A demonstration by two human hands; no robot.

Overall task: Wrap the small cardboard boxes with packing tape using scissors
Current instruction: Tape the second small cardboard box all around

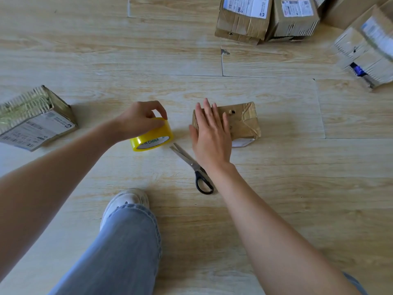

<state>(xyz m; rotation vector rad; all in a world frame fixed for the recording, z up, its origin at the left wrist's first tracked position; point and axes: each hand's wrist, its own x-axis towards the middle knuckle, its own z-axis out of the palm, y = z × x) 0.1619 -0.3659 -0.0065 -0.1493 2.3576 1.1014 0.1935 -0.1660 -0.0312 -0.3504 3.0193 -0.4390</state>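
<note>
A small brown cardboard box (242, 122) lies on the wooden floor at the centre, old tape across its top. My right hand (211, 135) lies flat on the box's left half with straight fingers. A roll of yellow packing tape (152, 138) stands tilted on the floor to the left of the box. My left hand (139, 120) grips the roll's top edge with curled fingers and thumb. Black-handled scissors (192, 167) lie shut on the floor just below the box, partly under my right wrist.
A taped box with a label (34, 118) sits at the far left. Several more labelled cardboard boxes (268, 18) are piled at the top right, with another box (368, 52) at the right edge. My leg in jeans and a white shoe (127, 203) is at the bottom centre.
</note>
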